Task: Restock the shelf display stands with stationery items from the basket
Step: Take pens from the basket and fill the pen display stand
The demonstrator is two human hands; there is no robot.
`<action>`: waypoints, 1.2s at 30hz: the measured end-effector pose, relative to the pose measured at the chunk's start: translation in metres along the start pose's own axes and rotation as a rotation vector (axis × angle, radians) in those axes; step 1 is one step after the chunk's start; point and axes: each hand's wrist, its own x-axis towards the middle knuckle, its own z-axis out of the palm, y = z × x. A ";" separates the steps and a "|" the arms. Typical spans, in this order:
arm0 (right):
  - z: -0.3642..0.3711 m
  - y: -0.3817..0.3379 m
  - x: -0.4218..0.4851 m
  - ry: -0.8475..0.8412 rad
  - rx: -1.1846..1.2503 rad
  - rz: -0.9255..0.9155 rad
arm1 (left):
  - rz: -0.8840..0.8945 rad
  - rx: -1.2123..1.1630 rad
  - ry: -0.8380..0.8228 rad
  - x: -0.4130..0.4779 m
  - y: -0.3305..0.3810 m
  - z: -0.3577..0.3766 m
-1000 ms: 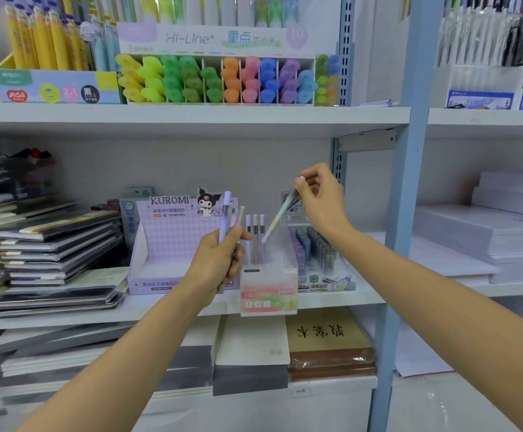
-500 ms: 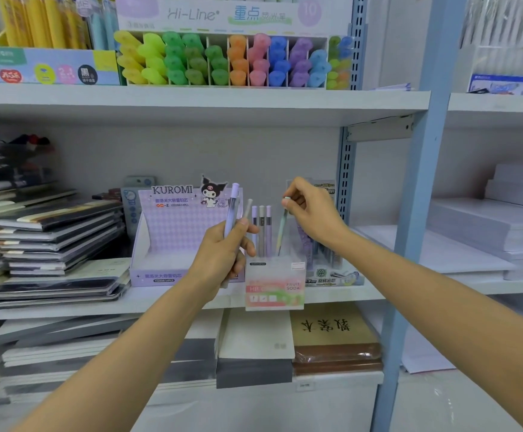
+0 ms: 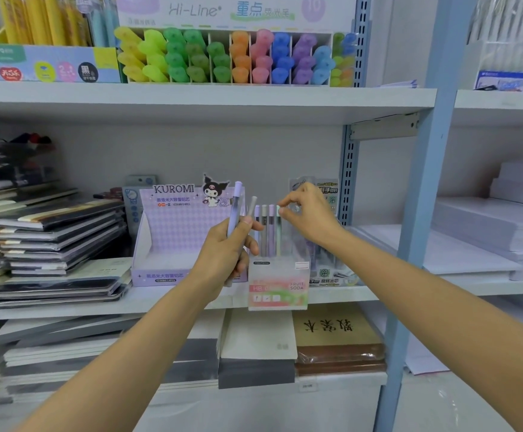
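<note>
A clear display stand (image 3: 299,286) with a pink and green "FRUIT SODA" label sits at the front edge of the middle shelf. Three pens stand upright in it, lilac, grey and lilac, and beside them a mint-green pen (image 3: 278,241). My right hand (image 3: 311,221) pinches the top of the mint-green pen between thumb and forefinger. Just left of the stand, my left hand (image 3: 222,255) grips a lilac pen (image 3: 234,210) and a grey pen (image 3: 251,206), both pointing up. No basket is in view.
A lilac Kuromi box (image 3: 176,235) stands left of the stand, and another pen display (image 3: 327,266) behind it on the right. Stacked notebooks (image 3: 54,232) fill the left. Highlighters (image 3: 222,57) line the shelf above. A blue upright post (image 3: 422,213) is at the right.
My right hand swung the mint-green pen from a slant to upright and lowered it into the stand. My left hand kept its two pens in place.
</note>
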 end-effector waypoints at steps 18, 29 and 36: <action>-0.048 -0.049 -0.013 0.068 0.927 0.043 | 0.050 -0.076 0.044 -0.006 0.019 -0.011; -0.065 -0.029 -0.038 -0.365 0.775 -0.010 | 0.106 -0.417 0.344 -0.010 0.043 -0.004; -0.069 -0.050 -0.038 -0.165 0.699 -0.116 | 0.162 -0.179 0.242 -0.018 0.051 0.010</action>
